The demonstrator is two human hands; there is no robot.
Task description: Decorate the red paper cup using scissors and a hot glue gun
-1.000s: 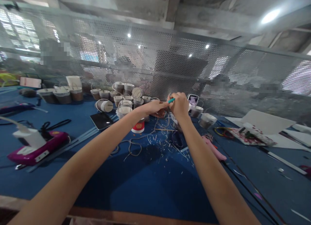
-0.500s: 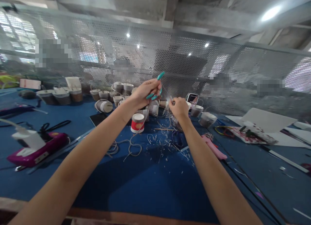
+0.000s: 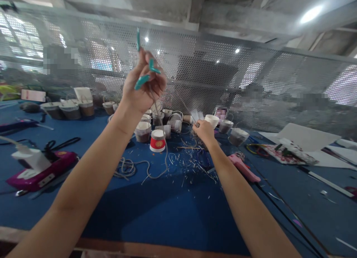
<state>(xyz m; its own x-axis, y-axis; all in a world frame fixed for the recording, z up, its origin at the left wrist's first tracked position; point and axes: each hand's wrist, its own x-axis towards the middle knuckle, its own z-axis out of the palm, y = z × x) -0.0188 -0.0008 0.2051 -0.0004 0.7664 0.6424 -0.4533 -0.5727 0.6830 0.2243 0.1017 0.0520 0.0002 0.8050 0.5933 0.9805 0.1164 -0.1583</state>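
Note:
My left hand [image 3: 146, 81], with long turquoise nails, is raised above the table and closed around a thin grey cord [image 3: 166, 154]. The cord hangs down past a red and white paper cup [image 3: 157, 142] and runs along the table to a loose coil [image 3: 125, 168]. Lower and to the right, my right hand [image 3: 205, 131] is pinched shut beside a stack of white cups [image 3: 212, 121]. What its fingers grip is hidden. A faint thin line runs between the two hands. Cut cord scraps [image 3: 186, 163] lie scattered in front of my right hand.
Small grey cups with handles [image 3: 143, 131] crowd the back. Larger ones [image 3: 69, 110] stand far left. A purple power strip [image 3: 41, 174] lies at left; a pink tool [image 3: 243, 168] is beside my right forearm. White sheets [image 3: 306, 137] lie right. A perforated screen [image 3: 206, 72] closes the back.
My left hand has risen and moved left, drawing the grey cord up from the table. My right hand has shifted slightly down and stays near the white cups.

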